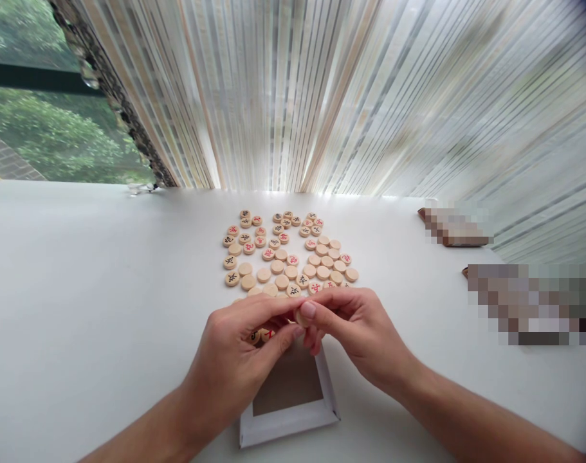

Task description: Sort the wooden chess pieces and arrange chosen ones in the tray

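Both my hands meet over a shallow white box [287, 421] with a brown bottom. A round wooden Chinese chess piece [301, 318] is pinched between them. My right hand [365, 328] grips it with the thumb on top and the fingers curled beneath. My left hand [239, 341] is closed with its thumb and fingertips at the piece's left side. The face of this piece is hidden. Under my left palm, partly covered, more pieces [255, 336] show black and red characters at the box's far end.
Many loose chess pieces [278, 265] lie spread on the white table [128, 289] beyond my hands, some character-side up, some blank. Two blurred-out objects, a smaller one [457, 225] and a larger one [524, 308], lie at the right. A striped curtain [273, 96] hangs along the table's far edge.
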`<control>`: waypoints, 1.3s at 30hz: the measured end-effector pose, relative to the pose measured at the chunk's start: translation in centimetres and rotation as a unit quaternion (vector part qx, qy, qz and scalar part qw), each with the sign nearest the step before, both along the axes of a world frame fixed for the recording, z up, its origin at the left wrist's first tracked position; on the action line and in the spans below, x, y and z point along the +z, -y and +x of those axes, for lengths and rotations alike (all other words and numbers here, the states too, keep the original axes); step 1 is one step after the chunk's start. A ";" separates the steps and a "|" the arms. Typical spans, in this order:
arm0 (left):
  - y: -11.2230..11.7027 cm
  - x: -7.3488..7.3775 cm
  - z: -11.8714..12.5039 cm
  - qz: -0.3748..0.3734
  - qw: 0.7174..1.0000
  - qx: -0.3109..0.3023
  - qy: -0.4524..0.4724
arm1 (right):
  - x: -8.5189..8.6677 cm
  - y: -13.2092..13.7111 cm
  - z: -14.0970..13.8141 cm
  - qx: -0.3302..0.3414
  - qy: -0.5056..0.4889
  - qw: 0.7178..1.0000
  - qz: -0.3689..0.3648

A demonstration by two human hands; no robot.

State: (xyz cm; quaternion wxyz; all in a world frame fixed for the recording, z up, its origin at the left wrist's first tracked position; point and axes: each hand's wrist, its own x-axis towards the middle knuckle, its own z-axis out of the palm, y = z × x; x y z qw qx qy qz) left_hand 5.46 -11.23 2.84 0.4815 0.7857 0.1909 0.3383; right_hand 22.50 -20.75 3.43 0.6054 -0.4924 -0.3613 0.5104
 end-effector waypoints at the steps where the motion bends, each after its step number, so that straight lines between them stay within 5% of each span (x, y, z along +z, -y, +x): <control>1: 0.0 -0.1 0.0 -0.019 1.000 0.000 -0.001 | 0.0 0.0 0.0 0.008 0.002 1.000 0.006; 7: -0.1 0.1 -0.1 -0.094 0.995 -0.009 0.008 | 0.0 -0.2 0.0 0.034 -0.026 0.999 0.026; 15: 0.1 0.4 0.0 0.043 0.999 0.003 0.023 | -0.2 -0.2 -0.2 0.012 -0.065 0.998 -0.002; 21: 0.1 0.3 0.0 0.052 0.998 0.003 0.016 | 0.2 -0.1 0.0 0.019 -0.029 0.999 0.025; 30: 0.0 0.2 -0.2 0.009 1.000 0.005 0.005 | 0.3 0.0 0.1 0.028 0.009 0.999 0.044; 39: 0.1 0.5 0.1 -0.141 0.989 0.018 0.028 | -0.1 0.1 -0.2 -0.012 0.040 0.997 0.072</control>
